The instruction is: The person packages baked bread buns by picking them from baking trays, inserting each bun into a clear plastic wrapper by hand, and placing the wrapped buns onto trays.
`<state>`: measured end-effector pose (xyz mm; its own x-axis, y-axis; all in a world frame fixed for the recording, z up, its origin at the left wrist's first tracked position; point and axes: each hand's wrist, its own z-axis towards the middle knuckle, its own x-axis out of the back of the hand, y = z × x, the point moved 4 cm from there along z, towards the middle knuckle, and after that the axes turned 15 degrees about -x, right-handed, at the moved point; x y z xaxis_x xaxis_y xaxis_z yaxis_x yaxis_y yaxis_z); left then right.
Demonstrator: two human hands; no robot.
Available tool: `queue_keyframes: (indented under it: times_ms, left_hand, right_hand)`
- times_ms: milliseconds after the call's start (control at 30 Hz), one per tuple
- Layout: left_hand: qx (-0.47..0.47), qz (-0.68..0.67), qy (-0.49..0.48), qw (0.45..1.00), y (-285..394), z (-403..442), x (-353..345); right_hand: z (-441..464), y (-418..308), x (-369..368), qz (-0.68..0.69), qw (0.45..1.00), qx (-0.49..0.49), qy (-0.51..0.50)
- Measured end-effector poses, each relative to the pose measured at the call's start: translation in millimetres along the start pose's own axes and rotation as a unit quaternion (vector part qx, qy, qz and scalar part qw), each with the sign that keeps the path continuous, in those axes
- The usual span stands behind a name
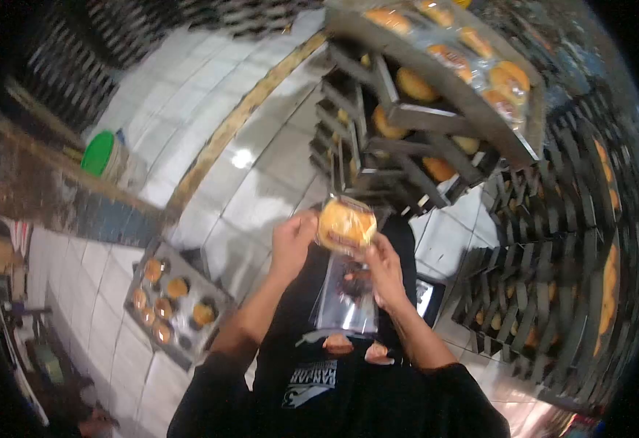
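Observation:
A golden bun (347,223) in a clear plastic wrapper is held up in front of my body, over my lap. My left hand (292,244) is closed, its fingertips pinching at the left edge of the wrapper. At the lower right corner, my right hand (386,271) grips the same packet between thumb and fingers. Just below the bun, a stack of clear plastic bags (341,310) with dark print lies on my lap.
A tray of wrapped buns (527,146) tops a stack of dark trays at upper right. More stacked trays (531,292) with bread stand right. On the tiled floor at left sits a tray of round buns (221,296). A bucket with a green lid (99,153) stands further off.

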<state>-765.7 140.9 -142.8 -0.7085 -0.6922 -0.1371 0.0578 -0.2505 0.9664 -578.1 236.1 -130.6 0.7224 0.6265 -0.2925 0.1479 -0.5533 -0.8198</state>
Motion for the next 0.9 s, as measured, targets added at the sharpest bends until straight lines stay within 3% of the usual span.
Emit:
queue_keyframes:
  times_ms: [33,67,100,133,167,200,233,267,300,333,400,467,500,567,633,667,700,767,800,833,867,900]
  left_hand:
    - [-0.058,0.013,-0.027,0.998,8.3,7.5,-10.3]
    - [-0.114,0.027,-0.057,0.991,19.7,13.8,-20.7]
    - [-0.098,-0.032,-0.019,0.995,30.7,23.6,-31.6]
    - [-0.077,-0.09,0.019,0.993,42.4,31.1,-45.5]
    - [-0.05,-0.148,0.056,0.986,52.1,34.8,-55.5]
    - [-0.022,-0.144,0.035,0.989,57.8,34.9,-58.6]
    - [0.002,-0.021,-0.061,0.998,44.7,26.4,-55.9]
    - [0.019,0.102,-0.15,0.983,23.0,13.5,-50.1]
    - [-0.104,0.158,-0.207,0.96,19.5,-1.5,-48.8]
    - [-0.251,0.263,-0.249,0.898,23.1,-20.3,-46.3]
    - [-0.277,0.417,-0.276,0.82,29.2,-54.0,-38.7]
    - [-0.311,0.459,-0.267,0.788,26.7,-69.7,-33.1]
    - [-0.317,0.462,-0.276,0.781,27.9,-76.4,-30.5]
    - [-0.372,0.435,-0.29,0.767,30.5,-78.2,-28.7]
    - [-0.414,0.403,-0.297,0.76,41.0,-84.0,-24.5]
    - [-0.371,0.331,-0.279,0.822,54.9,-82.9,-28.1]
    - [-0.33,0.253,-0.256,0.872,65.5,-77.5,-33.6]
    - [-0.09,0.123,-0.323,0.934,40.2,-73.7,-32.4]
    - [0.036,0.056,-0.348,0.935,27.3,-73.2,-32.8]
    - [0.1,-0.008,-0.321,0.942,23.1,-65.1,-33.3]
    - [0.162,-0.069,-0.289,0.941,21.9,-54.6,-33.4]
    - [0.224,-0.13,-0.251,0.933,18.1,-44.7,-31.6]
  right_hand:
    - [-10.8,-25.6,-10.0,-0.009,1.0,0.026,-0.008]
    - [-17.5,-52.1,-8.6,-0.155,0.98,0.119,0.044]
    - [-23.9,-80.7,-6.1,-0.294,0.928,0.205,0.101]
    - [-37.8,-126.0,-8.2,-0.36,0.845,0.369,0.144]
    - [-52.8,-174.1,-10.6,-0.417,0.728,0.512,0.185]
    - [-56.2,-217.8,-5.1,-0.422,0.664,0.572,0.23]
    - [-60.4,-257.9,-1.9,-0.426,0.596,0.625,0.271]
    - [-63.3,-297.8,-3.8,-0.454,0.577,0.594,0.329]
    - [-68.7,-328.3,-7.6,-0.48,0.553,0.565,0.38]
    - [-79.8,-336.7,-8.1,-0.451,0.546,0.581,0.402]
    - [-104.4,-323.3,-7.0,-0.394,0.537,0.611,0.428]
    - [-96.7,-255.5,3.6,-0.41,0.764,0.456,0.201]
    - [-92.2,-215.7,-1.5,-0.449,0.788,0.414,0.081]
    - [-73.4,-128.0,-2.7,-0.567,0.715,0.409,0.014]
    - [-57.8,-63.2,18.8,-0.654,0.681,0.327,0.05]
    - [-56.2,-40.2,30.8,-0.693,0.658,0.284,0.075]
    - [-58.1,-47.1,31.0,-0.68,0.683,0.264,0.033]
    - [-79.8,-92.3,22.3,-0.624,0.756,0.199,-0.009]
    - [-81.5,-118.0,21.0,-0.625,0.736,0.256,-0.049]
    - [-81.7,-153.3,16.6,-0.667,0.689,0.271,-0.084]
    - [-81.3,-202.4,12.8,-0.628,0.706,0.32,-0.074]
    - [-76.2,-258.5,10.6,-0.614,0.68,0.396,-0.054]
